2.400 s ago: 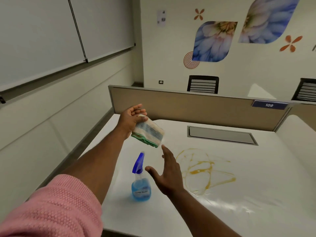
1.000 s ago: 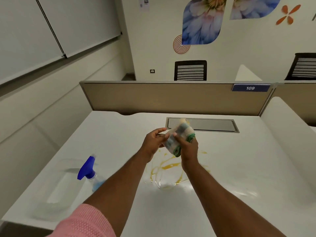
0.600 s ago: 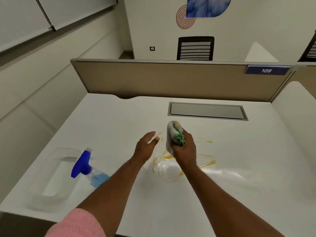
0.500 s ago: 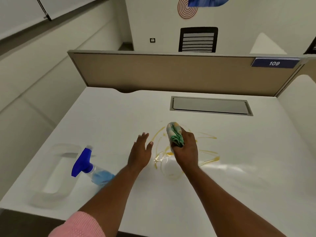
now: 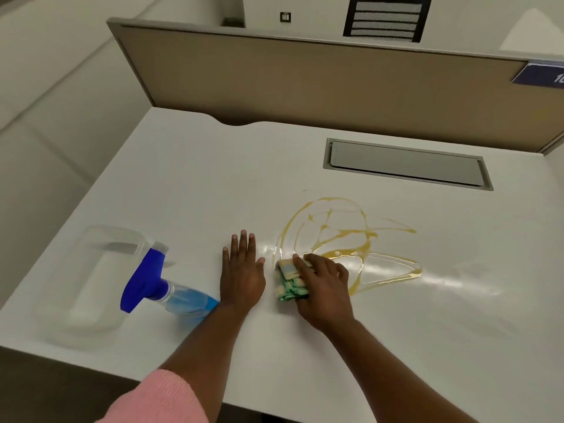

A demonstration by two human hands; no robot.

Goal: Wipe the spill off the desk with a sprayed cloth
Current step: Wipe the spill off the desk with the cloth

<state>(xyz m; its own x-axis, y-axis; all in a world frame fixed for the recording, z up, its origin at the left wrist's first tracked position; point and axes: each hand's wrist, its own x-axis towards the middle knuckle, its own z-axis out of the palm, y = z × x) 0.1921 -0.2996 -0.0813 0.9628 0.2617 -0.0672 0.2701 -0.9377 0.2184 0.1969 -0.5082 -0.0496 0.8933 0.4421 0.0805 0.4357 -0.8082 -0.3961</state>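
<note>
**Yellow spill, cloth on its lower-left edge**

Yellow loops of the spill (image 5: pixel 345 242) sit right of centre on the white bench (image 5: pixel 195 184). Right hand (image 5: pixel 325 285) presses the folded green-and-yellow cloth (image 5: pixel 290 279) flat against the spill's lower-left edge, fingers curled over it. Left hand (image 5: pixel 242 273) lies spread, palm down, just left of the cloth. Blue spray bottle (image 5: pixel 164 288) stands at lower left, beside the left forearm.

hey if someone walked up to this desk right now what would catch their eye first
Probably the looping yellow liquid spill spread over the middle of the white desk. At its near left edge the right hand presses a folded green and yellow cloth flat, while the left hand rests open beside it. Further left stands a blue-triggered spray bottle.
</note>
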